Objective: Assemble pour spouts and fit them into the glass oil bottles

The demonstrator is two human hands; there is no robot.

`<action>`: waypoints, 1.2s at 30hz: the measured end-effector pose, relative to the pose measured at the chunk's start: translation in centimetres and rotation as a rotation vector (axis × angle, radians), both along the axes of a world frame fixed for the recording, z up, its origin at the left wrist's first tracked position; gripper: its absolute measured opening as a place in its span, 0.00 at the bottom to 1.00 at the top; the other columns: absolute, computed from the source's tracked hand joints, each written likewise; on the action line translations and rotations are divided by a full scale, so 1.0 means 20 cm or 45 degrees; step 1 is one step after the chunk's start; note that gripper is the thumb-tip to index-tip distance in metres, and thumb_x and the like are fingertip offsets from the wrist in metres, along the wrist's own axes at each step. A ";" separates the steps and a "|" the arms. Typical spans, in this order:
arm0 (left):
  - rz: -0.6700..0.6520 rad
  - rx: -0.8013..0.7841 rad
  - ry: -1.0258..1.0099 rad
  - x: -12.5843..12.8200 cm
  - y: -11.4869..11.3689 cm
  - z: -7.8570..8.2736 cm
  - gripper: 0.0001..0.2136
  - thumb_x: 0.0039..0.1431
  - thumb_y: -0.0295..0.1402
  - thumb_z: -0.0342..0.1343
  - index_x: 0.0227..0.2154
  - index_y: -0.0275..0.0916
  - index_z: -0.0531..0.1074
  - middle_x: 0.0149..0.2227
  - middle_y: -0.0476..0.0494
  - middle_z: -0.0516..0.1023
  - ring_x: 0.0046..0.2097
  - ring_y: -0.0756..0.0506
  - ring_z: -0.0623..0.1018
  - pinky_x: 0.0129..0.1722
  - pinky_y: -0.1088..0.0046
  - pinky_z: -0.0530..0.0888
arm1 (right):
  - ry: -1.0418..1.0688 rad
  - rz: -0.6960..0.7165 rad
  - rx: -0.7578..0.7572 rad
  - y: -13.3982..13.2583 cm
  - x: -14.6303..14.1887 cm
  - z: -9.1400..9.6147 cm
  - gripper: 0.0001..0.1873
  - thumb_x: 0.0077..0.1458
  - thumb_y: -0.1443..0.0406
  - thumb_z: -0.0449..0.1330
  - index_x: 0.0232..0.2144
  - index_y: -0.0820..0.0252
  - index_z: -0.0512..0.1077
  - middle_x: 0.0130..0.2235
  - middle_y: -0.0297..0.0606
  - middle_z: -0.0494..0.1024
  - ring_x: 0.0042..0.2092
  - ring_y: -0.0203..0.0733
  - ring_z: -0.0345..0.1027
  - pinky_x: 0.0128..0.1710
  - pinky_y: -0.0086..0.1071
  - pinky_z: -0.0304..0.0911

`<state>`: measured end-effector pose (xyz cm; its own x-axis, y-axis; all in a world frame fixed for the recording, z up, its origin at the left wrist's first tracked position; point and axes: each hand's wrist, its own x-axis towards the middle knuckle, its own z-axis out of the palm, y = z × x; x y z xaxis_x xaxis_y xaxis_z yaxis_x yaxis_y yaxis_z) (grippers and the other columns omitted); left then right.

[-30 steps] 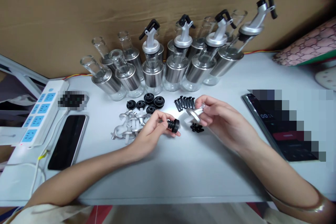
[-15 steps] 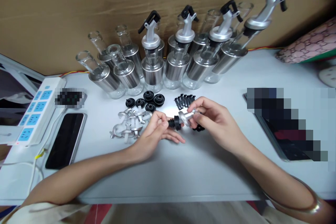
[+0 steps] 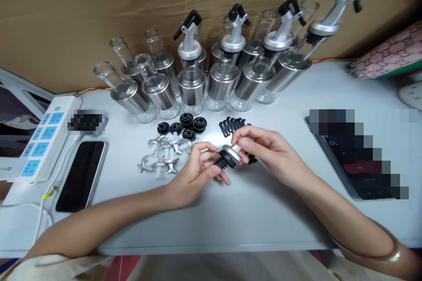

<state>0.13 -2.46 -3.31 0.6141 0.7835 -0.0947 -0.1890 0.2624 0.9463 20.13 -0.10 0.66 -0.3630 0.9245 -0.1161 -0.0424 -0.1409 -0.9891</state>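
A silver pour spout [image 3: 232,152] with a black ribbed stopper [image 3: 224,160] at its lower end is held between my hands. My left hand [image 3: 201,167] pinches the stopper end between thumb and fingers. My right hand [image 3: 263,149] grips the narrow silver neck at the other end. The spout's collar and the stopper's flange sit against each other. To the left of my hands lie several loose silver spouts [image 3: 169,151]. Behind those are several black stoppers [image 3: 187,120]. Small black levers [image 3: 232,125] lie in a row beyond my right hand; other black pieces are partly hidden under it.
Several glass bottles [image 3: 191,88] with steel sleeves stand along the cardboard wall [image 3: 82,17], some topped with spouts. At left are a power strip [image 3: 42,140], a phone [image 3: 82,175] and cables. A tablet [image 3: 349,167] lies at right, near a pink patterned roll [image 3: 389,52].
The pour spout has tilted, its stopper end dropping toward me and its collar turning upward. My left fingers have shifted along the stopper. The bottles have stayed put.
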 end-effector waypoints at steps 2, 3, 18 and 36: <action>0.002 0.027 0.006 0.00 0.00 0.00 0.16 0.66 0.43 0.50 0.49 0.45 0.51 0.49 0.40 0.67 0.37 0.49 0.78 0.41 0.66 0.72 | 0.047 0.029 -0.040 0.00 0.00 0.00 0.13 0.58 0.56 0.61 0.31 0.61 0.71 0.21 0.29 0.67 0.25 0.32 0.61 0.27 0.28 0.57; -0.003 0.049 0.003 0.00 0.00 -0.01 0.18 0.66 0.43 0.50 0.51 0.46 0.50 0.50 0.39 0.66 0.38 0.49 0.78 0.42 0.66 0.72 | 0.062 0.043 -0.061 0.00 0.00 0.00 0.15 0.57 0.54 0.61 0.31 0.61 0.71 0.21 0.28 0.67 0.25 0.32 0.61 0.27 0.28 0.57; 0.058 0.369 -0.023 0.00 -0.03 -0.04 0.19 0.69 0.37 0.46 0.58 0.55 0.46 0.54 0.41 0.59 0.44 0.49 0.74 0.44 0.65 0.73 | 0.088 0.180 -0.153 0.00 -0.01 0.00 0.18 0.57 0.50 0.60 0.33 0.59 0.67 0.22 0.27 0.68 0.26 0.34 0.67 0.30 0.30 0.62; -0.099 0.490 0.024 0.00 -0.01 0.01 0.17 0.70 0.39 0.40 0.58 0.44 0.52 0.44 0.39 0.70 0.40 0.48 0.71 0.37 0.71 0.68 | 0.000 0.272 -0.179 -0.01 -0.02 -0.02 0.19 0.58 0.49 0.58 0.34 0.59 0.64 0.22 0.26 0.68 0.27 0.34 0.67 0.31 0.29 0.60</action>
